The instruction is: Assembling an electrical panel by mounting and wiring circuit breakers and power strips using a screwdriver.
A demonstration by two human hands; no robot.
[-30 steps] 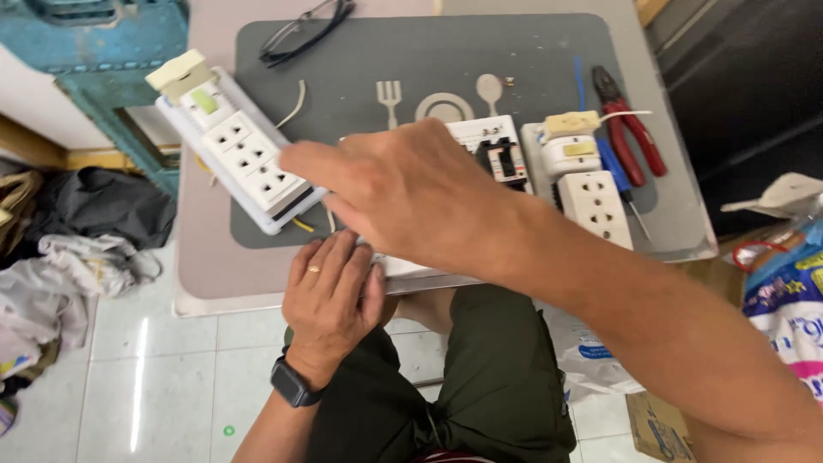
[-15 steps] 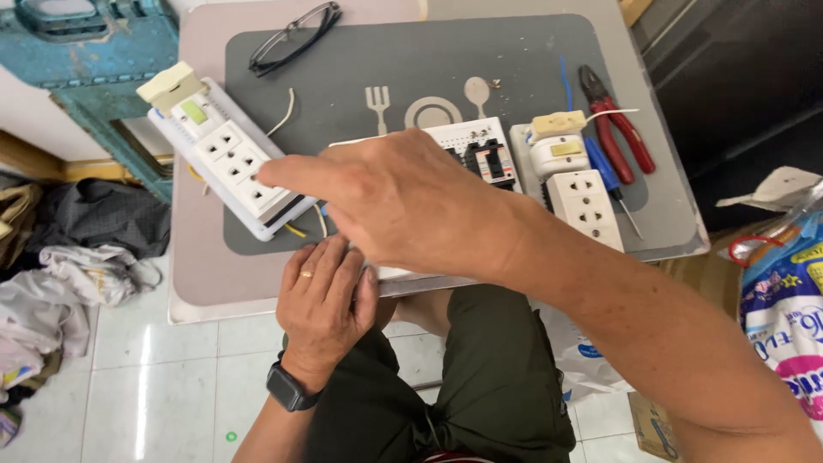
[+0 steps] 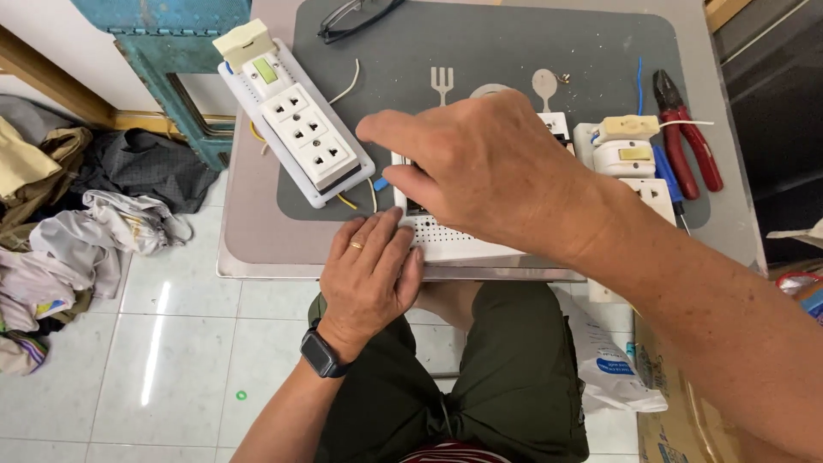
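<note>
My right hand [image 3: 489, 163] hovers over a white perforated box [image 3: 454, 244] near the table's front edge. Its fingers are spread, the index finger points left toward a white power strip [image 3: 296, 129], and the thumb lies by the box's left end. I see nothing held in it. My left hand [image 3: 369, 274], with a ring and a wrist watch, lies flat on the table edge, fingertips touching the box's front left corner. Most of the box is hidden under my right hand.
A grey placemat [image 3: 514, 51] covers the small table [image 3: 257, 249]. Glasses [image 3: 356, 17] lie at the back. White switch and socket parts [image 3: 621, 146], red pliers [image 3: 686, 137] and a blue screwdriver [image 3: 669, 171] sit at the right. Clothes [image 3: 86, 231] are piled on the floor at the left.
My right hand has drawn back a little to the right, off the power strip's edge. My left hand stays on the table edge. The view has shifted slightly.
</note>
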